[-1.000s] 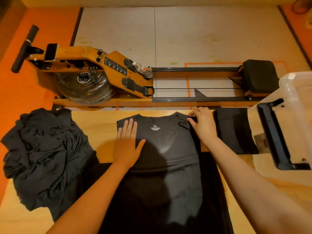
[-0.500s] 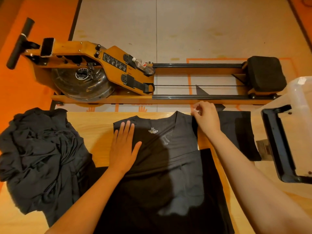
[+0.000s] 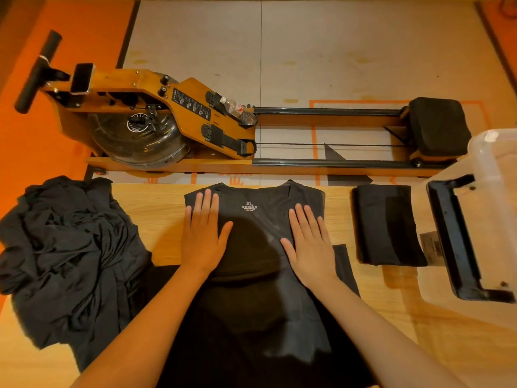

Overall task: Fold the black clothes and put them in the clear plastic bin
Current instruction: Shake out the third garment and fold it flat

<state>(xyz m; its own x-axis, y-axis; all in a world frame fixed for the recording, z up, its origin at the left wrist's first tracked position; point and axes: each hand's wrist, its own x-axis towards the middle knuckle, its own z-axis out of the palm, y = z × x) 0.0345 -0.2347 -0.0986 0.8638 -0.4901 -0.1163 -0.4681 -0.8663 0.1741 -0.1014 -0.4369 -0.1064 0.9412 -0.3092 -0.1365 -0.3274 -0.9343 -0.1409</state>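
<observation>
Black shirt (image 3: 251, 298) spread flat on the table (image 3: 156, 217), neck end away from the person, bottom end running off the near edge of the view. White "XL" mark (image 3: 249, 206) just under the neck. Right side of the shirt folded in over itself, with a small bit of cloth sticking out past the fold.

Left hand (image 3: 202, 239) open, palm down on the shirt's left shoulder part. Fingers straight and close together, thumb out to the side. Holding nothing, just pressing flat. Right hand (image 3: 310, 245) open too, palm down on the shirt's right shoulder part, fingers straight and a little spread, also just pressing flat. Dark shadow on the shirt between the two hands.

Left of the shirt, a big messy pile (image 3: 67, 256) of black clothes, right up against the shirt's lower left side. Right of the shirt, a small folded black piece (image 3: 389, 225), neat and flat, apart from the shirt with bare table between. Further right of the shirt, past the folded piece, the clear bin (image 3: 492, 169) with a black handle (image 3: 453, 239) on the side facing the shirt. Folded piece just beside the bin, outside it.

Beyond the shirt's neck end, down on the floor, a wooden rower (image 3: 179, 107) with a bottle (image 3: 237, 110) on it and a black seat (image 3: 439, 127).
</observation>
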